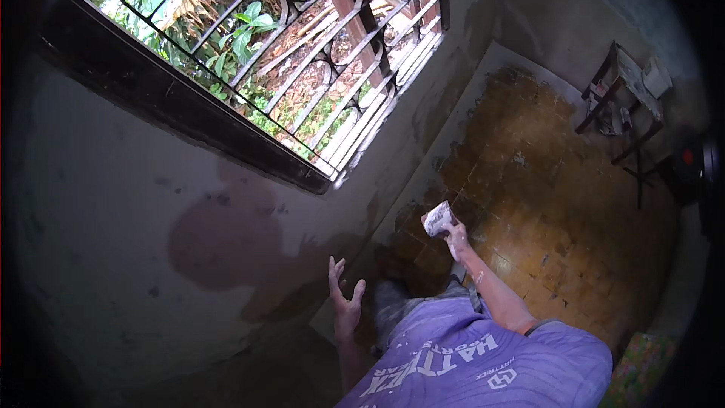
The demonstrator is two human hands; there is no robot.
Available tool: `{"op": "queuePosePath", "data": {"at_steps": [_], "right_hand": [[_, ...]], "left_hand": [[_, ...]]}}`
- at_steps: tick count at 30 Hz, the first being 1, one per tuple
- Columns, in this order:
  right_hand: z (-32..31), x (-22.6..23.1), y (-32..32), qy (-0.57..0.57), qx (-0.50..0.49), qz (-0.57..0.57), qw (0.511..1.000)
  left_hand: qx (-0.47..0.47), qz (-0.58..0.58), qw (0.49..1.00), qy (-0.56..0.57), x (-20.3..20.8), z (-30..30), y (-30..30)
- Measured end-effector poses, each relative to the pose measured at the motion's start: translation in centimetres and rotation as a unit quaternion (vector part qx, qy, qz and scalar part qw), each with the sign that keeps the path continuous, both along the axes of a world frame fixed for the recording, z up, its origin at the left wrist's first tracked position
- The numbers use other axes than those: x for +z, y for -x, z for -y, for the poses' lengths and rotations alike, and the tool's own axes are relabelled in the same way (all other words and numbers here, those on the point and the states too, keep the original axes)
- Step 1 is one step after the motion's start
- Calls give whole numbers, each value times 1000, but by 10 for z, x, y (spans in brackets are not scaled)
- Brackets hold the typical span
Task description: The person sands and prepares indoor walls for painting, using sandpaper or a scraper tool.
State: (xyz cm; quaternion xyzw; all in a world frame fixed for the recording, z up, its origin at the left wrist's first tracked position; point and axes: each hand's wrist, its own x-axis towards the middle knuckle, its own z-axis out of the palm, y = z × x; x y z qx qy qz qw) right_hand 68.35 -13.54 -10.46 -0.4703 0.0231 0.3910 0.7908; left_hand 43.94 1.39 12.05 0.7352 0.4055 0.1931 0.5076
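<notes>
My right hand (456, 239) is closed around a broad putty knife (439, 218) whose blade is smeared with white paste. Its handle is mostly hidden by my fingers, and white smudges mark my hand and forearm. The knife is in the air above the floor, apart from the wall. My left hand (347, 302) is raised close to the grey wall (113, 204), empty, with fingers spread and pale residue on the fingertips. Dark and reddish damp-looking patches show on the plastered wall, and a shadow falls across it.
A window with a dark frame (189, 117) and curved metal bars (332, 68) opens onto plants at the upper left. Yellow-brown floor tiles (529, 181) stretch to the right. A small wooden table (638, 79) stands in the far corner, bearing a white container (656, 77).
</notes>
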Motion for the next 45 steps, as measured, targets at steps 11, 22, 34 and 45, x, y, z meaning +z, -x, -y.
{"op": "queuePosePath", "data": {"at_steps": [11, 22, 34, 45], "right_hand": [[-51, -16, 52, 141, -60, 145, 977], [-109, -51, 116, 222, -67, 81, 969], [-243, -101, -69, 375, 5, 40, 926], [-375, -84, -125, 385, -147, 230, 882]], "left_hand": [[-138, 28, 989, -39, 3, -96, 4], [-284, 10, 904, -320, 28, -191, -77], [-328, -45, 871, -362, -3, -198, -233], [-180, -212, 827, -489, -26, -242, -311]]}}
